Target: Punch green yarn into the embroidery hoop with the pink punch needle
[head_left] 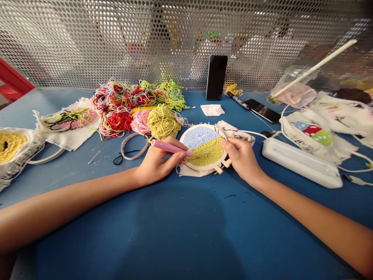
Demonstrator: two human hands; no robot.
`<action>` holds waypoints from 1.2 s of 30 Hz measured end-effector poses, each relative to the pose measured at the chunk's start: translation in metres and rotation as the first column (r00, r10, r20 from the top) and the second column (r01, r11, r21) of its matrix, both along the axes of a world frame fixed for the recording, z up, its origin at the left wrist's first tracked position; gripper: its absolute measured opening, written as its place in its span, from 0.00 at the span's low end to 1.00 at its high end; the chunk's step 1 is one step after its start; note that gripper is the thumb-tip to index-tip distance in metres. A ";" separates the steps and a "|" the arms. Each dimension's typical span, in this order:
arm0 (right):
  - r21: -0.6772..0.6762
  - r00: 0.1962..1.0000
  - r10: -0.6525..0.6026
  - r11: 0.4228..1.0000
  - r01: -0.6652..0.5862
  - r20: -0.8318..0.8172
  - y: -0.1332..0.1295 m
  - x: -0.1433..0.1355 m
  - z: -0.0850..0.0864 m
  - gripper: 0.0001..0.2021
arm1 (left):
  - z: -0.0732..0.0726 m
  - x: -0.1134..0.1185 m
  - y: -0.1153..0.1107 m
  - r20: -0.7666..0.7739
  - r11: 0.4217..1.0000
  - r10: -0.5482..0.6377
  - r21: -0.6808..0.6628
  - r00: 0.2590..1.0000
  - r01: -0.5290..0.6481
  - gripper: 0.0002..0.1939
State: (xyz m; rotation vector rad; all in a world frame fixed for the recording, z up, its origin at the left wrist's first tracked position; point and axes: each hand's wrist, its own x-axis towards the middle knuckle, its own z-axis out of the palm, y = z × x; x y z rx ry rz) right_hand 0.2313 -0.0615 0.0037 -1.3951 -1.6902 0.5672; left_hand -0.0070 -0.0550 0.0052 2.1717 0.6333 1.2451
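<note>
My left hand [160,160] is closed around a pink punch needle [169,147], its tip at the yellow-green part of the stitched fabric [208,151]. Light blue loops fill the upper part of that round piece. The fabric is stretched in a wooden embroidery hoop [201,168], tilted above the blue table. My right hand [240,157] grips the hoop's right rim, thumb on top, close to the wooden screw clamp [223,166]. Just behind my left hand sits a ball of yellow-green yarn [164,122]; the yarn's path to the needle is partly hidden.
Tangled yarn [128,95] lies at the back left, with a loose hoop [134,147] before it. A phone [217,77] stands against the perforated metal panel [116,46]. To the right are a white power strip [301,161], another phone [262,110] and stitched cloth [316,130].
</note>
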 end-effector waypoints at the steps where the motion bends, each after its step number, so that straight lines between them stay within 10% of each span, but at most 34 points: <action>1: 0.021 1.000 0.007 1.000 -0.007 0.009 -0.001 0.000 0.000 0.20 | 0.001 0.000 0.000 -0.016 1.000 -0.011 0.023 1.000 0.011 0.07; 16: 0.291 0.984 0.085 0.948 -0.128 0.157 -0.020 -0.007 0.011 0.17 | 0.014 0.007 0.002 -0.296 0.982 -0.189 -0.041 0.936 0.186 0.07; 24: 0.090 0.997 0.028 0.995 -0.034 0.068 -0.012 0.001 0.002 0.17 | 0.010 0.019 0.012 -0.373 0.954 -0.224 0.103 0.900 0.280 0.08; 36: 0.033 1.000 -0.026 0.999 0.026 0.008 -0.007 0.007 -0.001 0.18 | 0.011 0.009 -0.003 -0.219 0.994 -0.109 0.000 0.970 0.111 0.09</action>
